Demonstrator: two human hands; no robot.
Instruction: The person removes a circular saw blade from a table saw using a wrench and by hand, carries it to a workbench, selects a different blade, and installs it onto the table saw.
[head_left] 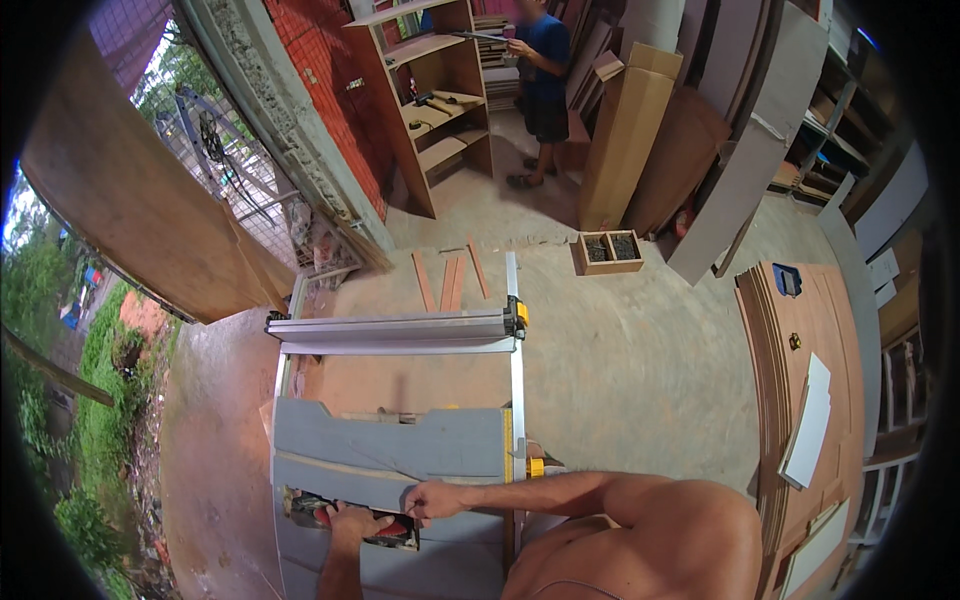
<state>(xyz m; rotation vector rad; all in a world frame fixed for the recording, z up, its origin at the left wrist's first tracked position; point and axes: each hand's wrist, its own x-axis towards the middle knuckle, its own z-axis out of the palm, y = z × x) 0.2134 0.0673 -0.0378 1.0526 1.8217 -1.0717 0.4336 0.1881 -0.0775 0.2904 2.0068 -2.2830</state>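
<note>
A grey table saw stands before me, with a long opening in its top that shows dark and red parts inside. My left hand reaches into this opening, closed about a red part whose kind I cannot make out. At the right end of the opening, my right hand is closed with its fingertips pinched together. Whatever it holds, if anything, is too small or hidden to name. The two hands are close together, and the saw's inner parts are partly covered by them.
The saw's silver fence spans its rails beyond the top. Wooden strips and a divided wooden box lie on the floor. Stacked panels stand at right. Another person stands by a wooden shelf unit.
</note>
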